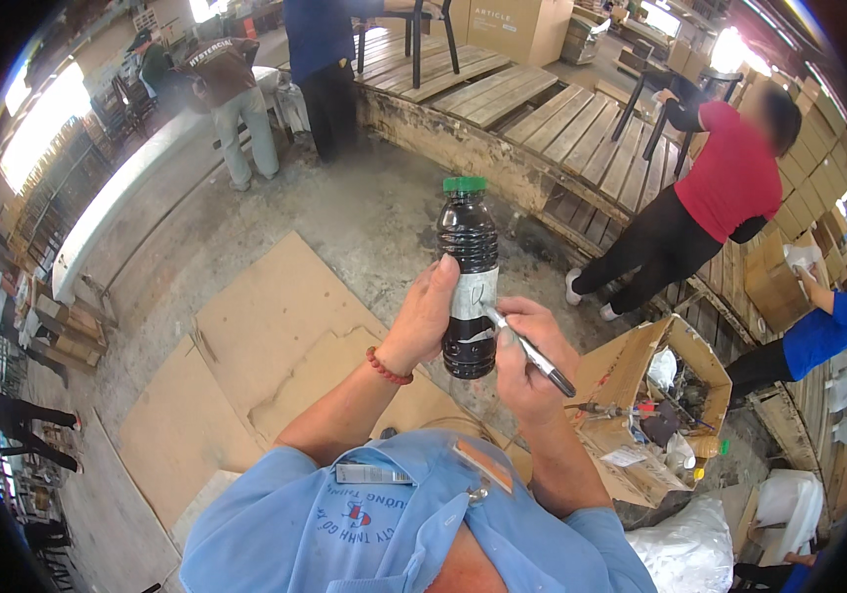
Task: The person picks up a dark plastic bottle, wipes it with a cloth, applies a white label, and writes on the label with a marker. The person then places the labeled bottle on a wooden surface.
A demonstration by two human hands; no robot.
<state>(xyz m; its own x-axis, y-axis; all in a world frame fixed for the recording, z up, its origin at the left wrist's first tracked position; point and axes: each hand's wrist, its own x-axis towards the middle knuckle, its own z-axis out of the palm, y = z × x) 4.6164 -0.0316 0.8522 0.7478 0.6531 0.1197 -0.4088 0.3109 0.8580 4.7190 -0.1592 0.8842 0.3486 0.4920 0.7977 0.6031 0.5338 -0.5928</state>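
Observation:
Held upright before my chest is a bottle (467,247) of dark liquid with a green cap and a pale label around its middle. My left hand (427,308) grips it from the left, the thumb along its side and the other fingers hidden behind. In my right hand (536,354) is a marker pen (534,353), white with a black end, pinched between thumb and fingers. The pen's tip meets the label (475,294), where a dark handwritten mark shows. A red bead bracelet circles my left wrist.
Flat cardboard sheets (275,316) cover part of the concrete floor. To the right stands an open cardboard box (601,425) of odds and ends, with a white plastic bag (685,549) nearer me. A person in a red shirt (695,198) handles a chair by the raised slatted platform (562,124).

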